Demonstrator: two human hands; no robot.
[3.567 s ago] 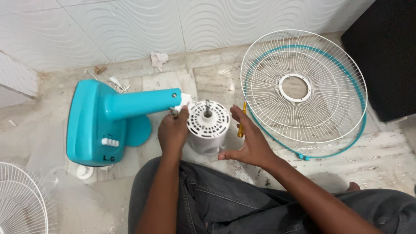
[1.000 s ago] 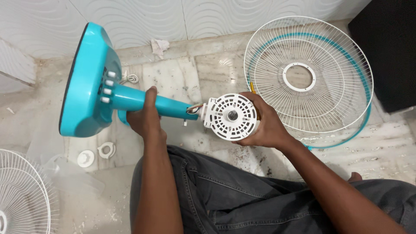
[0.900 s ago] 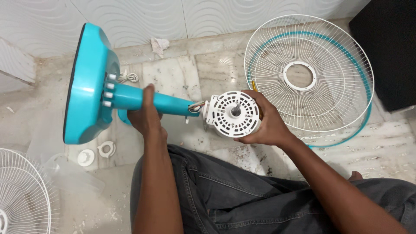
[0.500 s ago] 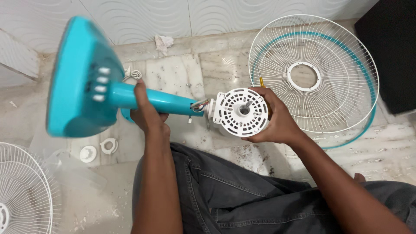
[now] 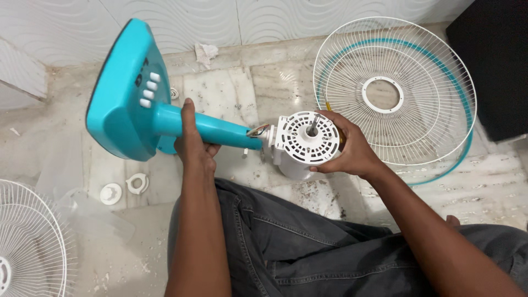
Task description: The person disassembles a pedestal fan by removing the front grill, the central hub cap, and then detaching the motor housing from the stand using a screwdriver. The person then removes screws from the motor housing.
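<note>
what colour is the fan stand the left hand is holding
Turquoise blue, with white buttons on the base; the fan stand shows best in the head view.

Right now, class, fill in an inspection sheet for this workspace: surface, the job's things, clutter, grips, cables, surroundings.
Surface: marble floor, dusty and stained.
Job's things: teal fan stand lifted off the floor, its base tilted up toward the wall; white motor housing at its end, shaft showing.
Clutter: wire grille with teal rim at right; second grille at lower left; two white plastic rings; crumpled paper by the wall; clear plastic sheet.
Grips: left hand wrapped round the stand; right hand cupping the motor housing, a yellow-handled tool behind it.
Cables: coloured wires at the joint between stand and motor.
Surroundings: white wavy wall tiles; black cabinet at right.
</note>
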